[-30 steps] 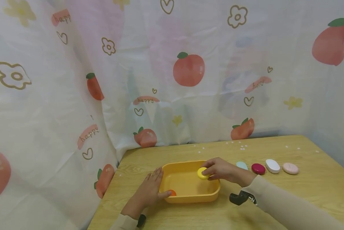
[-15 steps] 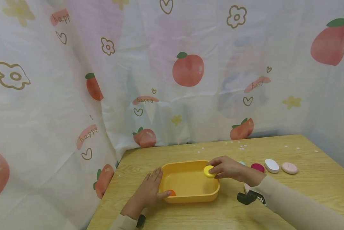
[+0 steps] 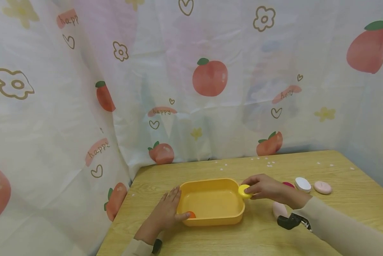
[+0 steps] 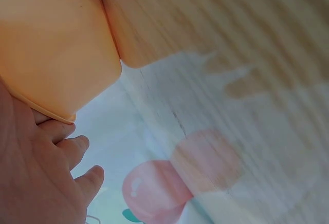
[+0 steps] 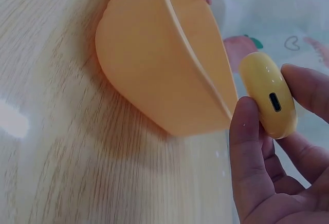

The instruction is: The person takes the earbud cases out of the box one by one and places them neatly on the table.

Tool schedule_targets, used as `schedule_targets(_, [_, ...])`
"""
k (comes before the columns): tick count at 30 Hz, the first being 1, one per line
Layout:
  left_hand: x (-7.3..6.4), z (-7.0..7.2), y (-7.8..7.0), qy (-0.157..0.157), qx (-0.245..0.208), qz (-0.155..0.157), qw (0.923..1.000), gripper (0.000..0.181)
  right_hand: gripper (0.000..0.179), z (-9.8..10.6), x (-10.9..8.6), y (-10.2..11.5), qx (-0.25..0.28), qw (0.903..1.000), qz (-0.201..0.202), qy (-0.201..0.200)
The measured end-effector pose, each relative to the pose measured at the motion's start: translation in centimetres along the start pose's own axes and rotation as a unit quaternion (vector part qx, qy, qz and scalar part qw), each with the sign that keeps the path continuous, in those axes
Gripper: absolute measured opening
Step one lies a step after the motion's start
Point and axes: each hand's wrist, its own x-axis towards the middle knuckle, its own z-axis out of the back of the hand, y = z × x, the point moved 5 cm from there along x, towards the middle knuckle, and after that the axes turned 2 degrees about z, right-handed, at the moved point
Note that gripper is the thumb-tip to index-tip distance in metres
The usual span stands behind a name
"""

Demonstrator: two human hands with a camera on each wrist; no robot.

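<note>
A yellow earbud charging case [image 3: 244, 191], rounded and with a small charging port facing the right wrist camera [image 5: 275, 101], is pinched between the thumb and fingers of my right hand [image 3: 264, 186]. It is held up beside the right rim of a yellow-orange plastic tub [image 3: 213, 222]. My left hand [image 3: 167, 210] rests along the tub's left side, its fingers straight against the wall and its thumb over the near corner. Inside the tub, by that thumb, lies an orange round thing [image 3: 192, 214], partly hidden. In the left wrist view the left fingers [image 4: 72, 149] touch the tub's rim.
Right of the tub on the wooden table [image 3: 229, 241] lie a magenta case [image 3: 288, 185], a white one [image 3: 303, 185] and a pale pink one [image 3: 322, 187]. Another pale pink thing [image 3: 279, 209] shows below my right wrist. Small white bits dot the back; a printed curtain [image 3: 223, 128] hangs behind.
My right hand has moved right with the yellow earbud case, from over the tub's inside to beyond its right rim. A pale pink thing has come into view under the wrist. Left hand unmoved.
</note>
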Motion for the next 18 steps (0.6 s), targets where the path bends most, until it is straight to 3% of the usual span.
schedule_targets(18, [0.1, 0.0, -0.1, -0.003, -0.001, -0.005, 1.0000, 0.102, 0.050, 3.7, -3.1, -2.0, -0.008, 0.9995, -0.029, -0.013])
